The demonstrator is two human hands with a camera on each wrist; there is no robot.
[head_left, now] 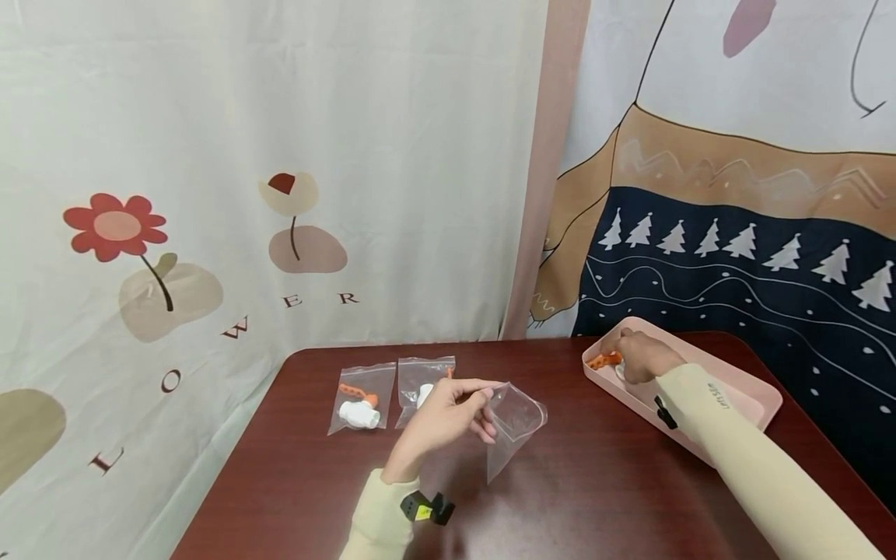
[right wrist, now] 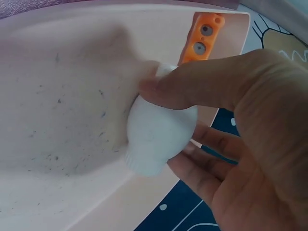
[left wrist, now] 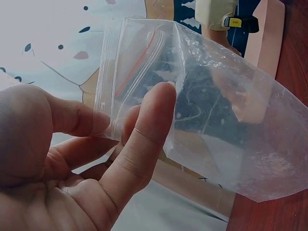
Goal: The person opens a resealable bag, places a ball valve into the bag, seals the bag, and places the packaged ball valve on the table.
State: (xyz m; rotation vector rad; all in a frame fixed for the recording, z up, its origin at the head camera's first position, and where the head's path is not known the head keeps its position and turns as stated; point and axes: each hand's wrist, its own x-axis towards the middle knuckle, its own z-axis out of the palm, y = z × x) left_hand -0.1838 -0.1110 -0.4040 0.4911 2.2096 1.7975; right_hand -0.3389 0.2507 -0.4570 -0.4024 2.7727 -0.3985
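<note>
In the head view my left hand (head_left: pixel 451 416) pinches a clear zip bag (head_left: pixel 518 428) by its top corner between thumb and fingers. The bag's mouth gapes and nothing shows inside. The left wrist view shows the zip strip with a red line (left wrist: pixel 137 62) near my thumb. Over at the pink tray (head_left: pixel 728 381), my right hand (head_left: pixel 647 358) grips a white plastic ball valve (right wrist: pixel 161 130) with an orange handle (right wrist: pixel 202 38). Thumb and fingers lie on either side of its white body, and part of the valve is hidden behind the thumb.
Two zip bags lie flat at the back left of the dark red table (head_left: pixel 294 482). The left one holds a white valve (head_left: pixel 359 414) with an orange handle; the other bag (head_left: pixel 413 373), partly behind my left hand, holds a white piece. A printed curtain (head_left: pixel 420 194) hangs behind.
</note>
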